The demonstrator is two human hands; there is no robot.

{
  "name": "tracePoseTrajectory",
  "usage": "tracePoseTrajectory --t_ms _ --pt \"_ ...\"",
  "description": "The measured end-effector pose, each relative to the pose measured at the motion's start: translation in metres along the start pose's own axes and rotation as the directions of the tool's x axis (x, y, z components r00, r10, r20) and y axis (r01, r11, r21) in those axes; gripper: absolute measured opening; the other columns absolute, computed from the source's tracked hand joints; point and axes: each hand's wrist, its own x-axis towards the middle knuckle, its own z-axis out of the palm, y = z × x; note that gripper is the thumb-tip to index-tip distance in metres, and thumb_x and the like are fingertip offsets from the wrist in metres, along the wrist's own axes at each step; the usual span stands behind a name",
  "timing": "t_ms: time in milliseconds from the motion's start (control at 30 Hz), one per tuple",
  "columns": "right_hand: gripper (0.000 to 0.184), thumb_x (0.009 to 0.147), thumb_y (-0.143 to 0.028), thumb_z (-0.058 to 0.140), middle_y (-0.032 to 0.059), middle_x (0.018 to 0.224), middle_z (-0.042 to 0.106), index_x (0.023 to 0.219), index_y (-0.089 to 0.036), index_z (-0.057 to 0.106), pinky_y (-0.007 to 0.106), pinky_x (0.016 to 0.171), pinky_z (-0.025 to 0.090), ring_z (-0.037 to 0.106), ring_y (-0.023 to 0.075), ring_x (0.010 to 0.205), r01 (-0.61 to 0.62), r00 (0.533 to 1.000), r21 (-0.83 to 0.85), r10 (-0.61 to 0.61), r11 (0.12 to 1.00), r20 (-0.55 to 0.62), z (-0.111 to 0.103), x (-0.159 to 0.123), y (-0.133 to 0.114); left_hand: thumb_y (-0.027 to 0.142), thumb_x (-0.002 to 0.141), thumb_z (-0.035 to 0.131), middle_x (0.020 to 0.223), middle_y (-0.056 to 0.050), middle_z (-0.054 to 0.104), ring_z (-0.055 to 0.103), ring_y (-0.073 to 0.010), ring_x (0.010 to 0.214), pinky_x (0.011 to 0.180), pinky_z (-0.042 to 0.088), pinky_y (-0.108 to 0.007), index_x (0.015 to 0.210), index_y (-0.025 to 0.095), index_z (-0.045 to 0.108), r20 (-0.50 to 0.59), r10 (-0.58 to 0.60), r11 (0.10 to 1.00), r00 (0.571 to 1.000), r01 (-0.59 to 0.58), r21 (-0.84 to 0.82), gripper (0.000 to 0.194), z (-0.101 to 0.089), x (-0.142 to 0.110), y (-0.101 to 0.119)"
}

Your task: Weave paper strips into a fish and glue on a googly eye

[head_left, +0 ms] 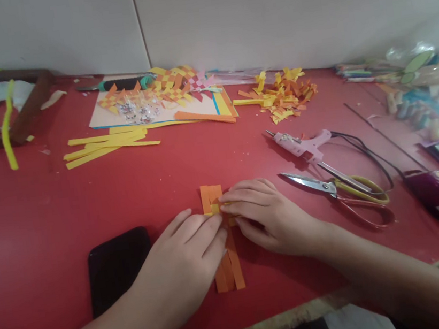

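Several orange paper strips [228, 272] lie side by side on the red table, with yellow paper strips [214, 208] crossing them near the upper part. My left hand [195, 243] rests over the strips from the left, its fingertips pressing on the crossing. From the right, my right hand [264, 212] has its fingers and thumb closed at the right end of a yellow strip. Both hands cover much of the weave, so how the strips pass over and under is partly hidden.
Scissors [330, 186] and a pink glue gun [301, 145] lie at the right. A black phone [119, 264] is beside my left forearm. Behind are loose yellow strips [107, 146], woven paper pieces [169, 90] and a pile of paper scraps [285, 94]. A wooden frame [34, 105] stands far left.
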Motion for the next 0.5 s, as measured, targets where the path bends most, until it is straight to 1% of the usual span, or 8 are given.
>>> tracePoseTrajectory --t_ms 67,133,200,233,267,300,400,500 --pt "0.033 0.091 -0.017 0.053 0.0105 0.13 0.064 0.122 -0.022 0.064 0.043 0.098 0.051 0.061 0.0237 0.118 -0.029 0.999 -0.003 0.029 1.0 -0.021 -0.012 -0.003 0.005 0.014 0.094 0.054 0.113 -0.01 0.072 0.062 -0.0252 0.099 0.097 0.048 -0.045 0.111 0.012 0.07 -0.01 -0.005 1.0 1.0 0.005 0.003 0.023 0.0 0.0 0.001" --pt "0.04 0.092 -0.023 0.055 0.0099 0.135 0.06 0.132 -0.026 0.057 0.044 0.102 0.05 0.059 0.025 0.123 -0.146 0.986 -0.028 0.144 0.989 -0.085 -0.031 -0.009 0.02 0.013 0.093 0.054 0.116 -0.009 0.071 0.062 -0.0252 0.101 0.097 0.047 -0.045 0.112 0.012 0.069 -0.011 -0.009 1.0 1.0 0.009 0.002 0.024 0.0 0.001 0.001" --pt "0.041 0.092 -0.028 0.055 0.0085 0.127 0.064 0.133 -0.029 0.054 0.048 0.101 0.051 0.062 0.0276 0.117 -0.334 0.932 -0.083 0.316 0.939 -0.175 -0.054 -0.02 0.047 0.012 0.093 0.054 0.119 -0.009 0.071 0.063 -0.0252 0.102 0.098 0.047 -0.046 0.115 0.012 0.068 -0.005 -0.018 1.0 1.0 0.018 -0.004 0.026 0.0 0.0 0.001" --pt "0.04 0.091 -0.03 0.055 0.0085 0.124 0.065 0.132 -0.031 0.055 0.05 0.099 0.051 0.062 0.0299 0.116 -0.424 0.901 -0.169 0.394 0.89 -0.184 -0.066 -0.027 0.064 0.012 0.093 0.054 0.12 -0.008 0.071 0.063 -0.0253 0.103 0.098 0.047 -0.046 0.116 0.012 0.068 0.0 -0.023 1.0 1.0 0.023 -0.008 0.027 0.0 0.0 0.001" --pt "0.042 0.089 -0.03 0.054 0.0092 0.123 0.066 0.131 -0.032 0.055 0.054 0.096 0.051 0.063 0.0327 0.114 -0.474 0.88 -0.278 0.437 0.835 -0.188 -0.077 -0.035 0.082 0.011 0.092 0.054 0.12 -0.008 0.071 0.063 -0.0255 0.103 0.098 0.047 -0.047 0.116 0.012 0.068 0.001 -0.027 1.0 1.0 0.027 -0.012 0.027 0.0 0.0 0.001" --pt "0.047 0.085 -0.025 0.056 0.0132 0.124 0.064 0.132 -0.029 0.055 0.059 0.096 0.05 0.061 0.0373 0.116 -0.508 0.861 -0.313 0.476 0.802 -0.178 -0.086 -0.042 0.1 0.011 0.092 0.055 0.12 -0.008 0.071 0.063 -0.0256 0.103 0.097 0.047 -0.047 0.115 0.012 0.068 0.001 -0.029 0.999 1.0 0.029 -0.013 0.027 0.0 0.0 0.001" --pt "0.065 0.075 -0.013 0.053 0.0217 0.131 0.06 0.14 -0.019 0.048 0.062 0.098 0.046 0.054 0.0434 0.124 -0.523 0.846 -0.384 0.518 0.761 -0.127 -0.101 -0.062 0.147 0.01 0.091 0.055 0.119 -0.009 0.071 0.064 -0.0258 0.101 0.095 0.048 -0.046 0.114 0.011 0.068 -0.012 -0.024 1.0 1.0 0.024 -0.012 0.027 0.0 0.0 0.002" --pt "0.062 0.075 -0.012 0.049 0.0165 0.123 0.066 0.136 -0.025 0.05 0.056 0.091 0.051 0.062 0.0383 0.114 -0.474 0.869 -0.397 0.489 0.786 -0.069 -0.101 -0.072 0.177 0.01 0.092 0.053 0.117 -0.009 0.072 0.064 -0.0259 0.1 0.095 0.049 -0.046 0.114 0.011 0.068 -0.022 -0.021 1.0 1.0 0.021 -0.009 0.027 0.0 0.0 0.002"
